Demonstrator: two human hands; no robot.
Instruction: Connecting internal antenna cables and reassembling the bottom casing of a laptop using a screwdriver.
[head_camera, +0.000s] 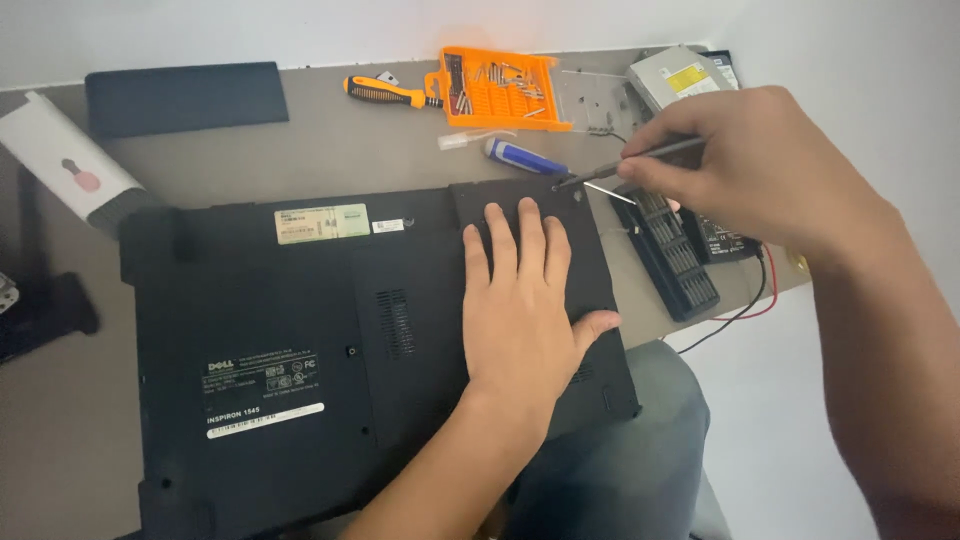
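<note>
1. The black laptop lies upside down on the worktop, its underside showing labels and vent slots.
2. The left hand rests flat, fingers spread, on the panel at the laptop's far right corner.
3. The right hand has its grip clamped on a thin screwdriver, tip at the panel's far edge.
4. An open orange case holds loose bits; a black tray holds rows of bits.

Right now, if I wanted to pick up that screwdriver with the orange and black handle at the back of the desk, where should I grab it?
Grip the orange screwdriver around its thick ribbed handle, coming from above. It lies flat, handle pointing left and free, while its shaft end meets the orange bit case.
</note>
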